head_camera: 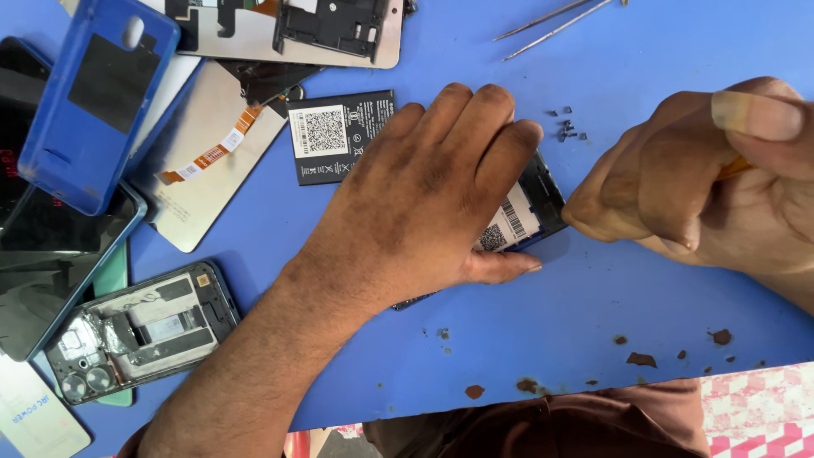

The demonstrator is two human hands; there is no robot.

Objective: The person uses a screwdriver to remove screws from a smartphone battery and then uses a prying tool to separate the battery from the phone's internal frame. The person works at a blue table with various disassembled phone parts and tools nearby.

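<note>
Both hands work close: our left hand [424,191] flat, fingers spread on the opened phone [530,212], right hand [704,178] fingers pinching an orange-handled tool [734,168] that might slip and gouge it, scattering the tiny screws [566,127] nearby.

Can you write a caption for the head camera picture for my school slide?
Left hand presses an opened phone flat on a blue table while the right hand works its corner with an orange-handled tool.

Pretty clearly a phone repair workshop. The blue painted desk [661,59], chipped and rust-spotted along the near edge, is covered in gutted handsets: an opened grey phone frame with bare camera holes [140,331], a loose black rectangular battery [335,136], a silver display panel with an orange ribbon cable [212,157], a blue plastic back cover [97,102], thin metal tweezers [551,19] and a little heap of tiny dark screws [566,125].
</note>
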